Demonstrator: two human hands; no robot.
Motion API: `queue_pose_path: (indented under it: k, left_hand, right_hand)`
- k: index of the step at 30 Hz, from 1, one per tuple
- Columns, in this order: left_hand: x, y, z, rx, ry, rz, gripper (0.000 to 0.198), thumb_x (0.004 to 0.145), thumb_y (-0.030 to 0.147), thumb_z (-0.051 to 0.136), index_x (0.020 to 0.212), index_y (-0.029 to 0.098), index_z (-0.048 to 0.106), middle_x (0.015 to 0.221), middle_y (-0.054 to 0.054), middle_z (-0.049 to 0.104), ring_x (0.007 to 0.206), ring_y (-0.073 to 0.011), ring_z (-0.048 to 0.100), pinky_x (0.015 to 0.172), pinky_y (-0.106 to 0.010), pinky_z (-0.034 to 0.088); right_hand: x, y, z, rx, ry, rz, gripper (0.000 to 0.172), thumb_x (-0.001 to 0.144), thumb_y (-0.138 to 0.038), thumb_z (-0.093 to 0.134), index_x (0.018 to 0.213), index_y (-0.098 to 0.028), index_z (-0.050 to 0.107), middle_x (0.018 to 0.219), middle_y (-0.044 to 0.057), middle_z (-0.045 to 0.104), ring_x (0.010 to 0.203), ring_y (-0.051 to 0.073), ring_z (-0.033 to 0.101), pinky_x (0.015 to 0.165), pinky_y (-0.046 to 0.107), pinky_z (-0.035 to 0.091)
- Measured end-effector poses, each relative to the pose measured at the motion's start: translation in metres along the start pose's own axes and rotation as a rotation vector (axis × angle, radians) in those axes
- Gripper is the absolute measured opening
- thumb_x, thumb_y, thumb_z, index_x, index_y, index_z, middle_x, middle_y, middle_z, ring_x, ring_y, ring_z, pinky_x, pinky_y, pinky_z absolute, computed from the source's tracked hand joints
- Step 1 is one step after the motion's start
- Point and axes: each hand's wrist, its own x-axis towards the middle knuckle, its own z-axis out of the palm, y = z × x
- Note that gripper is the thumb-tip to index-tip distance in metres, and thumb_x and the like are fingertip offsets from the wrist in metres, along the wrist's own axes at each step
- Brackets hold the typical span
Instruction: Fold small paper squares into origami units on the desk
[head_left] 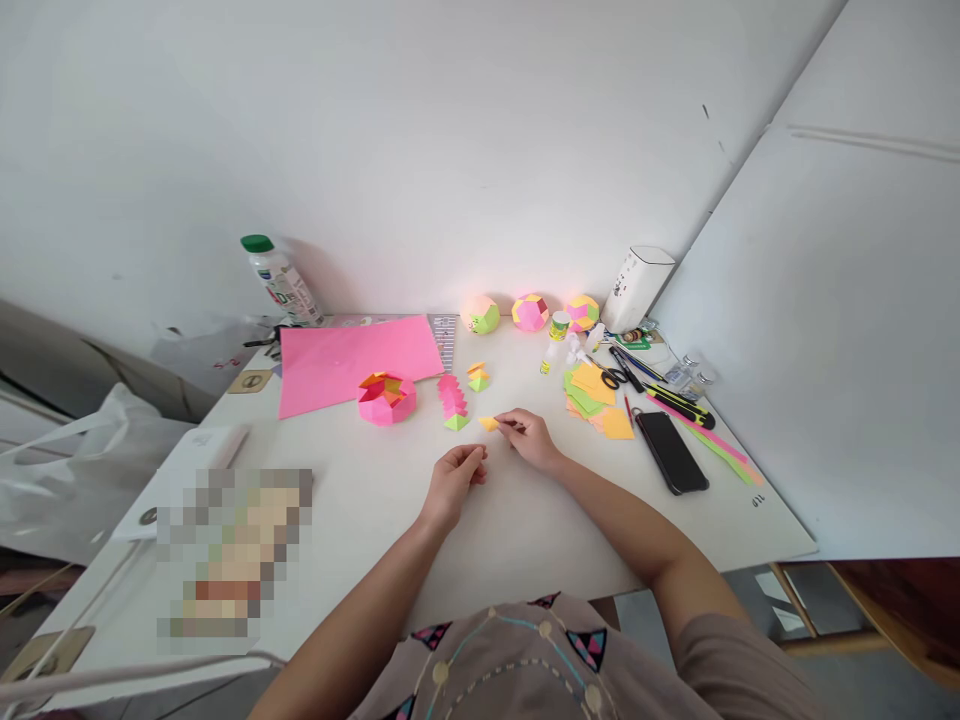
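My right hand [531, 436] pinches a small folded orange paper piece [489, 423] just above the white table [390, 500]. My left hand [454, 478] rests beside it with fingers curled in; nothing shows in them. Just beyond my hands lies a row of folded pink and green paper units [453, 401] and a small orange and green folded unit [478, 377]. A pink paper ring with orange and red inside [385, 398] stands to the left of these.
A large pink sheet [352, 360] and a bottle [279, 280] lie at the back left. Three paper balls [530, 312] line the wall. Loose coloured squares [592, 395], scissors [613, 376], cutters [679, 405] and a black phone [670, 451] fill the right side.
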Motion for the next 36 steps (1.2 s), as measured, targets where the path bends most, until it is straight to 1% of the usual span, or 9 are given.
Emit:
queue_pose_path:
  k: [4, 9, 11, 17, 25, 28, 31, 33, 36]
  left_hand:
    - [-0.002, -0.009, 0.003, 0.297, -0.109, 0.095, 0.038, 0.076, 0.051, 0.052, 0.063, 0.016, 0.054, 0.058, -0.001, 0.052, 0.053, -0.0111, 0.046, 0.052, -0.024, 0.039]
    - [-0.001, -0.021, 0.005, 0.891, -0.369, 0.675, 0.036, 0.086, 0.037, 0.041, 0.056, 0.018, 0.048, 0.064, -0.003, 0.052, 0.062, -0.0136, 0.047, 0.058, -0.026, 0.036]
    - [0.001, -0.023, 0.004, 1.021, -0.443, 0.792, 0.034, 0.086, 0.033, 0.041, 0.057, 0.018, 0.049, 0.065, -0.004, 0.052, 0.065, -0.0149, 0.049, 0.058, -0.026, 0.035]
    - [0.007, -0.023, 0.003, 1.024, -0.423, 0.756, 0.034, 0.086, 0.030, 0.042, 0.055, 0.018, 0.049, 0.064, -0.003, 0.052, 0.062, -0.0137, 0.049, 0.056, -0.026, 0.034]
    - [0.006, -0.022, 0.003, 1.016, -0.434, 0.756, 0.034, 0.086, 0.031, 0.043, 0.057, 0.018, 0.051, 0.065, -0.003, 0.052, 0.063, -0.0142, 0.049, 0.057, -0.027, 0.034]
    - [0.005, -0.022, 0.003, 1.029, -0.440, 0.771, 0.034, 0.087, 0.030, 0.042, 0.057, 0.018, 0.051, 0.065, -0.003, 0.052, 0.064, -0.0142, 0.049, 0.057, -0.027, 0.035]
    - [0.004, -0.023, 0.004, 1.059, -0.435, 0.777, 0.034, 0.087, 0.030, 0.041, 0.057, 0.018, 0.050, 0.066, -0.004, 0.053, 0.064, -0.0147, 0.049, 0.057, -0.027, 0.035]
    - [0.003, -0.022, 0.005, 1.077, -0.430, 0.782, 0.033, 0.087, 0.030, 0.041, 0.058, 0.018, 0.050, 0.066, -0.004, 0.053, 0.065, -0.0154, 0.050, 0.057, -0.028, 0.035]
    - [0.002, -0.021, 0.006, 1.098, -0.440, 0.799, 0.032, 0.087, 0.030, 0.041, 0.060, 0.018, 0.051, 0.067, -0.005, 0.054, 0.067, -0.0164, 0.051, 0.058, -0.029, 0.036]
  right_hand:
    - [0.033, 0.010, 0.002, -0.150, 0.050, -0.051, 0.018, 0.080, -0.024, 0.054, 0.090, -0.021, 0.069, 0.092, 0.004, 0.066, 0.084, 0.015, 0.060, 0.077, 0.028, 0.048]
    - [0.076, 0.019, 0.004, -0.218, 0.037, 0.023, 0.017, 0.076, -0.017, 0.058, 0.084, -0.023, 0.071, 0.091, 0.002, 0.069, 0.080, 0.015, 0.061, 0.078, 0.031, 0.048]
    - [0.087, 0.020, 0.004, -0.217, 0.003, 0.039, 0.015, 0.073, -0.016, 0.061, 0.081, -0.023, 0.072, 0.088, 0.002, 0.070, 0.078, 0.016, 0.062, 0.076, 0.031, 0.049]
    - [0.096, 0.021, -0.001, -0.227, -0.034, 0.036, 0.013, 0.070, -0.016, 0.063, 0.079, -0.020, 0.071, 0.081, 0.002, 0.069, 0.074, 0.015, 0.062, 0.071, 0.028, 0.050]
    - [0.066, 0.023, 0.004, -0.307, 0.225, -0.081, 0.021, 0.078, -0.018, 0.049, 0.092, -0.018, 0.065, 0.098, 0.008, 0.059, 0.077, 0.015, 0.057, 0.073, 0.031, 0.050]
    - [0.050, 0.020, -0.024, -0.384, 0.289, -0.143, 0.023, 0.077, -0.015, 0.048, 0.092, -0.018, 0.065, 0.106, 0.011, 0.056, 0.099, 0.022, 0.053, 0.086, 0.037, 0.046]
    - [0.036, 0.024, -0.074, -0.828, 0.420, -0.212, 0.027, 0.075, -0.012, 0.051, 0.097, -0.013, 0.065, 0.117, 0.017, 0.054, 0.117, 0.029, 0.042, 0.101, 0.045, 0.031]
    - [0.031, 0.031, -0.106, -1.031, 0.475, -0.147, 0.035, 0.073, -0.015, 0.053, 0.107, -0.008, 0.060, 0.129, 0.021, 0.046, 0.125, 0.033, 0.033, 0.102, 0.049, 0.026]
    - [0.030, 0.046, -0.134, -1.130, 0.410, -0.019, 0.034, 0.078, -0.022, 0.049, 0.105, -0.005, 0.061, 0.118, 0.021, 0.056, 0.117, 0.031, 0.042, 0.098, 0.045, 0.031]
